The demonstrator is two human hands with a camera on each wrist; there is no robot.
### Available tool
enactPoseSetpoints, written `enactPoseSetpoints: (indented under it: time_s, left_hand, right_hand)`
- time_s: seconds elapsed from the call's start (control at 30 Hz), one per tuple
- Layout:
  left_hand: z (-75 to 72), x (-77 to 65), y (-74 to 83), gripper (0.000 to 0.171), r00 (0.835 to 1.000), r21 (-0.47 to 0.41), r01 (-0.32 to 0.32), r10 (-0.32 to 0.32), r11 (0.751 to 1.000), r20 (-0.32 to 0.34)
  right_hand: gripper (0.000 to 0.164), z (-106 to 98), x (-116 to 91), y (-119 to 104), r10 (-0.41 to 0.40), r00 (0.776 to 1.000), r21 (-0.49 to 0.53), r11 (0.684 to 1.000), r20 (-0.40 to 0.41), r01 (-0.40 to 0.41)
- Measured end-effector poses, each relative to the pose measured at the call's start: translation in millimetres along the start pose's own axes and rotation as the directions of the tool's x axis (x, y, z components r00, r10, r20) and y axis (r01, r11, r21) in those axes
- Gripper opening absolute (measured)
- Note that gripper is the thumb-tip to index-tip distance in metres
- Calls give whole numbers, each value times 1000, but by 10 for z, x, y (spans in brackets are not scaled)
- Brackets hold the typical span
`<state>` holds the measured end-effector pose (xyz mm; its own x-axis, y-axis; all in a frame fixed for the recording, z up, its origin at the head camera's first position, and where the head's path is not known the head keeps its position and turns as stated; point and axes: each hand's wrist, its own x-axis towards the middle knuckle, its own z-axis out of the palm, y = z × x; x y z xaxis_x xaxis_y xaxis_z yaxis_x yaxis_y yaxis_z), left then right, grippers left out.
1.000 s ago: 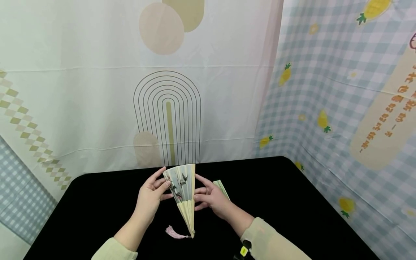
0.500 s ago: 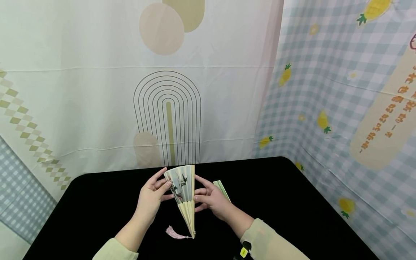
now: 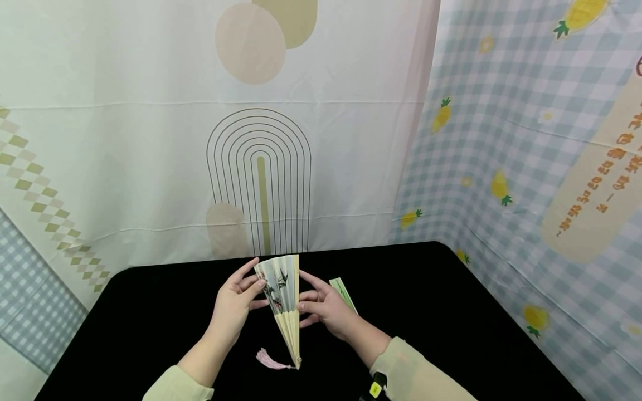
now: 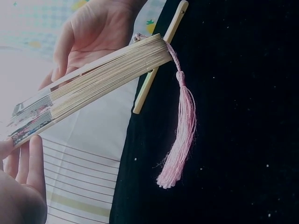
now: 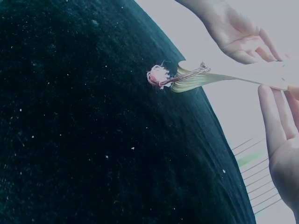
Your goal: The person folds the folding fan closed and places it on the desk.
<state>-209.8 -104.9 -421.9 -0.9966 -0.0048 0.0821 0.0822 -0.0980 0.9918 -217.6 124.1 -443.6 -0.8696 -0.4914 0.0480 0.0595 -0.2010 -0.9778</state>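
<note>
A folding fan (image 3: 285, 287) stands part spread in the head view, with a pale blue painted leaf and cream wooden ribs. Its pivot end points toward me, and a pink tassel (image 3: 271, 359) hangs from it, seen at full length in the left wrist view. My left hand (image 3: 233, 306) pinches the fan's left edge, thumb in front and fingers behind. On the other side my right hand (image 3: 328, 309) holds the right edge between thumb and fingers. In the left wrist view the ribs (image 4: 110, 74) lie stacked closely, held up over the black tabletop.
A narrow green and cream strip (image 3: 343, 292) lies behind my right hand, partly hidden by it; the left wrist view shows a wooden stick (image 4: 145, 88) beneath the fan. Black cloth covers the table (image 3: 426, 312). A white printed curtain (image 3: 150, 167) and a checked one (image 3: 481, 211) stand around it.
The fan has narrowed slightly, its left edge coming a little to the right and its right edge a little to the left. Both hands keep their hold on it.
</note>
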Motion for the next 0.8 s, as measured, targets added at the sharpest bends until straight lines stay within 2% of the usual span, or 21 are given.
enactPoseSetpoints:
  time_s: [0.5,0.8]
  left_hand:
    - [39,5,19,51,1000,-17,18,-17,1000,17]
    - [48,0,26,52,1000,-1,12,-12,1000,5]
  right_hand:
    - [78,12,19,34,-31,998,3,1000,46,31]
    - [69,12,22,24,4,1000,-52,999,15,-3]
